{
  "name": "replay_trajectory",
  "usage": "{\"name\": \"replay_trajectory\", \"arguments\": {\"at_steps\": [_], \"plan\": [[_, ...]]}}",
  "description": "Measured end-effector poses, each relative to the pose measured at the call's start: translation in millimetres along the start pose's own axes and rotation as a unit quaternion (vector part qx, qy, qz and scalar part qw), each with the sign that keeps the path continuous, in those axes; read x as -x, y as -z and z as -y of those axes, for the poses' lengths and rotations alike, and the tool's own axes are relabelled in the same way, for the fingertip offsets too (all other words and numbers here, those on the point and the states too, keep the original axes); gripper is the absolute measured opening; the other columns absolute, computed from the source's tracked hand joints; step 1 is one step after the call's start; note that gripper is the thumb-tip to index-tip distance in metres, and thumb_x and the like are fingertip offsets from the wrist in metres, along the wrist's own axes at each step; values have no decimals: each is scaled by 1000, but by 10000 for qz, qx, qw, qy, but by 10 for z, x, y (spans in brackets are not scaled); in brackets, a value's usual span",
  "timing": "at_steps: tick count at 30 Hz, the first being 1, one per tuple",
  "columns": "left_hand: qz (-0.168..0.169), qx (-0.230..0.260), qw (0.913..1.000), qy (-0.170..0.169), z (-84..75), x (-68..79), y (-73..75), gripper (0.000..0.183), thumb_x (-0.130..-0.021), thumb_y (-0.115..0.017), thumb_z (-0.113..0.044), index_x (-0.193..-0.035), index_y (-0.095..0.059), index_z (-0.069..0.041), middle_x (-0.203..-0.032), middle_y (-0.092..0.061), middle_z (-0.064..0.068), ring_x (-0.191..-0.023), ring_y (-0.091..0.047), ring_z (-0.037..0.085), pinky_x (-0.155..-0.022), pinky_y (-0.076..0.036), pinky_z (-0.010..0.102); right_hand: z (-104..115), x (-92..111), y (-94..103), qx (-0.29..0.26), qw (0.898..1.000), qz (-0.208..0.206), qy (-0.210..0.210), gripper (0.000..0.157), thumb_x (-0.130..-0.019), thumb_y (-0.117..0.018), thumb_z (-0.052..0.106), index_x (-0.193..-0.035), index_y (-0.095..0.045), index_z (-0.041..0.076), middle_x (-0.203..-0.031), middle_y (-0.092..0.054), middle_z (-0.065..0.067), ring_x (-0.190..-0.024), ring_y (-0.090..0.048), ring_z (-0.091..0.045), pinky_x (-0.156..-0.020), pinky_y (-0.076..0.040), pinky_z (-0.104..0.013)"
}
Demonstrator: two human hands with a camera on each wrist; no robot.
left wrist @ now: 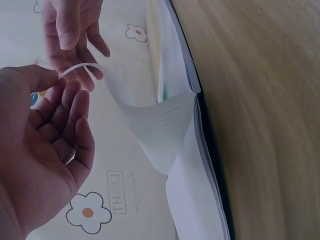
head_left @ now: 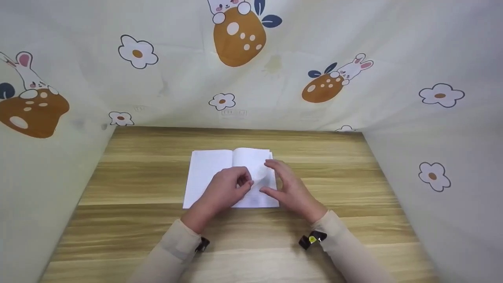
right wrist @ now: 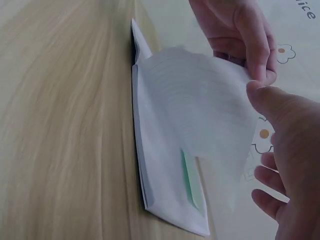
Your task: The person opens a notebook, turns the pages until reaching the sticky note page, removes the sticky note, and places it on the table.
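An open notebook (head_left: pixel 207 169) with white pages lies on the table. One lined page (right wrist: pixel 210 100) is lifted and bends up from the spine. My left hand (head_left: pixel 228 185) pinches the edge of this page between thumb and forefinger, as the left wrist view (left wrist: pixel 45 135) shows. To its right, my right hand (head_left: pixel 292 190) hovers over the right side of the notebook, thumb and fingers spread apart. Nothing is gripped in it; whether a fingertip touches the page I cannot tell. Below the raised page, a green slip (right wrist: pixel 190 180) shows on the right-hand side.
The notebook sits on a wood-grain table (head_left: pixel 149 173). Pale cloth walls (head_left: pixel 177 86) printed with rabbits and flowers rise behind the table and on both sides. Each sleeve bears a dark wrist device, such as the right one (head_left: pixel 312 239).
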State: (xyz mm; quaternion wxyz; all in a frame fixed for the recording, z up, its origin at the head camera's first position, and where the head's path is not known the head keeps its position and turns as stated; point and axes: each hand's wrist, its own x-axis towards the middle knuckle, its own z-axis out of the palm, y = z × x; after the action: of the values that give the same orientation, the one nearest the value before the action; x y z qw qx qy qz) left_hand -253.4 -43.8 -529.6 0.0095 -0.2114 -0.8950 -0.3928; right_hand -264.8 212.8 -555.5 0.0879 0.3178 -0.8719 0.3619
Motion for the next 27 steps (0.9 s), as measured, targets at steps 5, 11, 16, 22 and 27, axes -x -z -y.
{"name": "replay_trajectory", "arguments": {"at_steps": [5,11,16,22,27], "plan": [[-142,119,9998,-30,4,11,87,14,-101,-77,-20,-89,-70,-21,-78,-65,-12,-73,-59,11,-69,-53,36,-97,40,-26,31,9992,-109,-374,89,-94,-92,38,-160,-47,-1,-165,-47,-24,-155,-44,-37,-127,-37,-55],[-143,104,9998,-63,28,43,223,14,-101,-77,-20,-89,-69,-20,-80,-66,-12,-77,-61,13,-73,-53,37,-217,108,-109,818,9915,512,-873,91,-96,-83,57,-166,-49,8,-173,-38,-24,-158,-40,-44,-126,-36,-63],[-121,131,9998,-62,60,76,337,13,-101,-77,-20,-90,-69,-19,-81,-66,-11,-81,-65,20,-76,-53,39,-259,152,-190,1492,9788,1052,-932,94,-97,-76,66,-169,-46,13,-177,-34,-20,-159,-37,-47,-127,-32,-67],[-78,84,9999,27,74,128,450,12,-101,-76,-19,-90,-70,-19,-80,-65,-11,-80,-64,23,-74,-52,38,-274,174,-250,1731,9725,1288,-881,96,-98,-70,71,-170,-44,13,-179,-31,-16,-161,-35,-44,-125,-33,-69],[49,11,9998,169,78,183,545,14,-102,-76,-21,-90,-70,-20,-79,-65,-10,-77,-59,16,-72,-53,37,-266,170,-267,1913,9644,1522,-1013,96,-100,-63,75,-171,-44,14,-180,-30,-13,-164,-32,-40,-127,-31,-68]]}}
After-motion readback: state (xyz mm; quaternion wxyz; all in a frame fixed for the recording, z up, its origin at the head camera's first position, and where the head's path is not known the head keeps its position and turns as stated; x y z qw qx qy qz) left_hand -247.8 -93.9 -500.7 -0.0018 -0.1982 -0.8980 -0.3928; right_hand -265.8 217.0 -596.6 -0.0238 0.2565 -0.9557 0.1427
